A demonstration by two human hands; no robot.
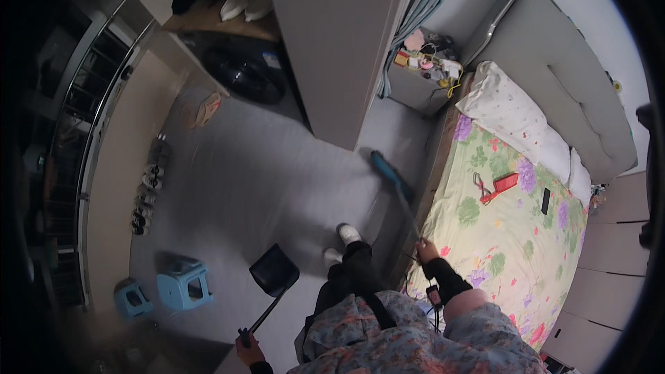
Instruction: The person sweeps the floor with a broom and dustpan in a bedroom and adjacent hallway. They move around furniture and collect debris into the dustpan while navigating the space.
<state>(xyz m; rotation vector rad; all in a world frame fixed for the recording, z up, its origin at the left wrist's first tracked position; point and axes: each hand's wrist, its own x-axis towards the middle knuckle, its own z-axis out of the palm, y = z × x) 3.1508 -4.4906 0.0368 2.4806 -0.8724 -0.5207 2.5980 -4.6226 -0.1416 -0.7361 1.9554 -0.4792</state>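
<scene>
- Blue plastic stools [173,287], two of them, stand well to the left of the wide bed with a pale yellow, flower-printed sheet [533,242].
- Dark and white shoes [154,180] form a row along the wall, also far left of the bed.
- Dark washing machine with a round door [242,73], beneath a wooden shelf, left of the bed beyond a tall grey partition [322,41].
- The left hand [247,350], left of the bed, is closed around the handle of a black, square-panned dustpan [274,266]; whether the pan touches the floor is hard to tell.
- The person's white shoes [350,234] are on the grey floor, between dustpan and bed.
- Teal-headed broom with a slim grey handle [386,170]: its head is just left of the bed, near the partition.
- The right hand [426,251], at the bed's left edge, grips the broom's handle. The two hands are well apart.
- On the bed lie a red item with a strap [500,187] and, further right, a black, phone-shaped slab [546,201].
</scene>
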